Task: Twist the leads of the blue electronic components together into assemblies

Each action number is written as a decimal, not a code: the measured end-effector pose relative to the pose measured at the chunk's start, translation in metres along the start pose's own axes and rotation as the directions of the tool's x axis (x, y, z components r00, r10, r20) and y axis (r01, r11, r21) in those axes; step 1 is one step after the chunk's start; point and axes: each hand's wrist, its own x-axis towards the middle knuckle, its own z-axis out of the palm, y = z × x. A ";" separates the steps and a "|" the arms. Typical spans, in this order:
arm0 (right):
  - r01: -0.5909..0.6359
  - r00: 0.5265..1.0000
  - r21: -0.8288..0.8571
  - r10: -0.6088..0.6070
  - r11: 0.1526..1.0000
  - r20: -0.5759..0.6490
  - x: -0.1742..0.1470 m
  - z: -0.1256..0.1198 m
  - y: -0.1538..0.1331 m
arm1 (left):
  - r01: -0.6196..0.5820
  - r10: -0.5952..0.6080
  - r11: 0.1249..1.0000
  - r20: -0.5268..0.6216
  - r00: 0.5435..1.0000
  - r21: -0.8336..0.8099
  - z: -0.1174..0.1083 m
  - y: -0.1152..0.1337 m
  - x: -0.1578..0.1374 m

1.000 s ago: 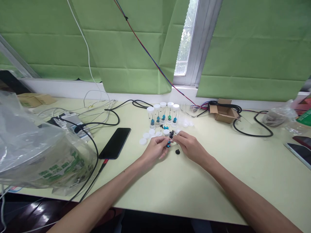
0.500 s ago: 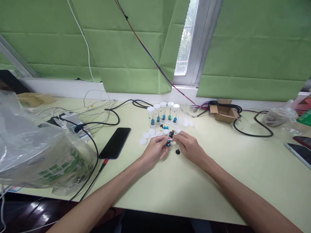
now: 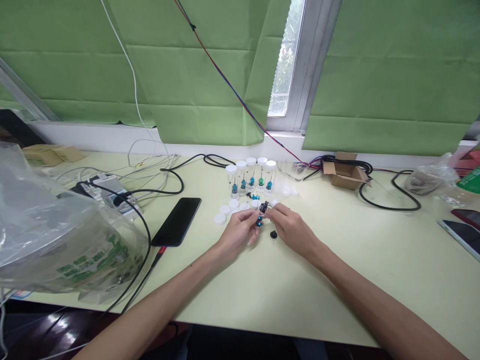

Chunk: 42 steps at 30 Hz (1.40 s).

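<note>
My left hand [image 3: 242,227] is closed on a small shiny blue metal part [image 3: 259,221], pinched between thumb and fingertips. Close against it, the fingers of my right hand [image 3: 290,225] are pinched together around the end of a thin piece too small to name. A dark cluster of small parts [image 3: 264,206] shows just beyond the fingertips. On the table below the right fingers lies a small black round piece [image 3: 273,234]. Several clear tubes with white caps [image 3: 251,175], holding blue and green parts, stand upright in a row behind my hands.
White round caps [image 3: 220,218] lie left of my hands. A black phone [image 3: 177,221] rests farther left, near a large clear plastic bag [image 3: 75,235]. An open cardboard box [image 3: 345,175] and black cable [image 3: 390,206] sit at the back right, with another phone [image 3: 462,236] at the right edge.
The view has shifted very slightly. Both hands keep nearly the same pose, fingertips together at the blue part.
</note>
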 end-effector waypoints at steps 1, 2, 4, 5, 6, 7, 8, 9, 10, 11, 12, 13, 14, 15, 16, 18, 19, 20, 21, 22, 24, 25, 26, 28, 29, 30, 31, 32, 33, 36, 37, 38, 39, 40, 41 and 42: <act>0.002 1.000 -0.008 -0.002 1.000 0.002 0.000 0.000 0.000 | -0.002 0.002 1.000 -0.001 1.000 0.003 0.000 0.000 0.000; 0.005 1.000 -0.011 -0.005 1.000 0.003 -0.001 0.000 0.000 | -0.004 0.004 1.000 -0.003 1.000 0.006 0.000 0.000 0.000; 0.009 1.000 -0.012 -0.009 1.000 -0.003 -0.001 0.001 0.001 | -0.010 0.010 1.000 -0.004 1.000 0.008 0.001 0.000 0.000; 0.010 1.000 -0.011 -0.010 1.000 -0.005 -0.002 0.002 0.001 | -0.014 0.014 1.000 -0.004 1.000 0.011 0.001 0.000 0.000; 0.012 1.000 -0.010 -0.012 1.000 -0.009 -0.002 0.002 0.001 | -0.019 0.019 1.000 -0.004 1.000 0.015 0.001 0.001 0.000; 0.013 1.000 -0.010 -0.014 1.000 -0.012 -0.002 0.002 0.001 | -0.027 0.027 0.999 -0.004 1.000 0.021 0.002 0.001 0.000; 0.014 1.000 -0.010 -0.014 1.000 -0.017 -0.002 0.002 0.001 | -0.037 0.038 0.999 -0.001 0.999 0.028 0.002 0.001 -0.001; 0.015 1.000 -0.012 -0.016 1.000 -0.022 -0.001 0.003 0.001 | -0.049 0.049 0.998 0.001 0.999 0.037 0.002 0.001 -0.001; 0.017 0.999 -0.012 -0.018 1.000 -0.029 -0.001 0.003 0.000 | -0.061 0.061 0.997 0.002 0.998 0.045 0.001 0.001 -0.001; 0.022 0.999 -0.011 -0.022 1.000 -0.036 -0.001 0.003 0.000 | -0.070 0.070 0.996 0.001 0.998 0.054 0.001 0.001 -0.001; 0.027 0.999 -0.009 -0.027 1.000 -0.045 -0.001 0.003 0.000 | -0.078 0.078 0.995 0.000 0.997 0.063 0.000 0.001 -0.001; 0.033 0.998 -0.007 -0.033 0.999 -0.053 -0.001 0.003 0.000 | -0.084 0.085 0.994 -0.002 0.996 0.072 0.000 0.001 -0.001; 0.038 0.997 -0.005 -0.038 0.999 -0.060 0.000 0.003 0.000 | -0.089 0.089 0.993 -0.003 0.996 0.081 0.000 0.001 -0.001; 0.041 0.997 -0.003 -0.041 0.999 -0.065 0.000 0.003 0.000 | -0.094 0.094 0.992 -0.004 0.996 0.090 -0.001 0.001 -0.001; 0.043 0.997 -0.002 -0.043 0.999 -0.068 0.000 0.003 0.000 | -0.099 0.100 0.990 -0.005 0.995 0.101 -0.001 0.001 -0.001; 0.043 0.997 -0.002 -0.043 0.999 -0.067 0.000 0.003 0.000 | -0.115 0.117 0.985 -0.013 0.993 0.131 0.000 0.001 -0.001; 0.043 0.997 -0.003 -0.043 0.999 -0.065 0.000 0.003 0.000 | -0.124 0.129 0.981 -0.022 0.991 0.152 0.000 0.001 0.000; 0.043 0.997 -0.004 -0.043 0.999 -0.064 0.000 0.003 0.000 | -0.134 0.142 0.975 -0.031 0.989 0.175 0.000 0.001 0.000; 0.042 0.997 -0.007 -0.042 0.999 -0.062 -0.001 0.003 0.000 | -0.145 0.156 0.969 -0.042 0.987 0.199 0.001 0.001 0.000; 0.041 0.997 -0.010 -0.042 0.999 -0.059 -0.001 0.003 0.000 | -0.155 0.170 0.962 -0.050 0.984 0.224 0.001 0.001 0.001; 0.042 0.998 -0.018 -0.043 0.999 -0.053 -0.002 0.003 0.000 | -0.174 0.198 0.945 -0.062 0.978 0.277 0.001 -0.001 0.001; 0.042 0.998 -0.023 -0.043 0.999 -0.048 -0.002 0.003 0.000 | -0.184 0.212 0.936 -0.063 0.975 0.302 0.001 -0.001 0.001; 0.042 0.998 -0.028 -0.043 0.999 -0.042 -0.002 0.004 0.000 | -0.194 0.226 0.926 -0.064 0.972 0.324 0.001 -0.002 0.001; 0.041 0.999 -0.035 -0.042 0.999 -0.032 -0.002 0.003 0.000 | -0.215 0.254 0.907 -0.062 0.965 0.362 0.001 -0.002 0.000; 0.039 0.999 -0.036 -0.040 0.999 -0.029 -0.002 0.003 0.000 | -0.227 0.269 0.897 -0.061 0.961 0.379 0.002 -0.002 0.000; 0.036 0.999 -0.036 -0.037 0.999 -0.028 -0.002 0.003 0.000 | -0.238 0.284 0.887 -0.061 0.957 0.395 0.002 -0.002 -0.001; 0.034 0.999 -0.034 -0.035 0.999 -0.027 -0.002 0.003 -0.001 | -0.250 0.303 0.875 -0.064 0.951 0.415 0.003 -0.001 -0.002; 0.031 0.999 -0.031 -0.032 0.999 -0.028 -0.002 0.002 -0.002 | -0.261 0.325 0.854 -0.070 0.943 0.450 0.003 -0.001 -0.002; 0.028 0.999 -0.027 -0.029 0.999 -0.029 -0.002 0.002 -0.002 | -0.272 0.353 0.831 -0.081 0.932 0.486 0.004 -0.001 -0.003; 0.021 0.999 -0.015 -0.021 1.000 -0.038 -0.001 0.001 -0.005 | -0.294 0.431 0.751 -0.101 0.897 0.592 0.005 -0.001 -0.004; 0.020 0.999 -0.012 -0.021 1.000 -0.042 -0.001 0.001 -0.006 | -0.299 0.451 0.726 -0.101 0.887 0.619 0.005 -0.002 -0.004; 0.020 0.999 -0.012 -0.021 1.000 -0.045 0.000 0.001 -0.006 | -0.304 0.470 0.703 -0.099 0.877 0.643 0.005 -0.002 -0.004; 0.021 0.999 -0.014 -0.021 1.000 -0.048 0.000 0.002 -0.007 | -0.308 0.488 0.681 -0.098 0.867 0.664 0.005 -0.003 -0.003; 0.022 0.998 -0.017 -0.023 1.000 -0.051 0.000 0.002 -0.008 | -0.312 0.505 0.661 -0.098 0.857 0.682 0.004 -0.004 -0.003; 0.023 0.998 -0.019 -0.023 1.000 -0.053 0.000 0.002 -0.008 | -0.315 0.521 0.643 -0.098 0.848 0.699 0.004 -0.005 -0.003; 0.023 0.998 -0.023 -0.024 0.999 -0.055 0.000 0.003 -0.009 | -0.316 0.535 0.626 -0.098 0.839 0.712 0.004 -0.005 -0.003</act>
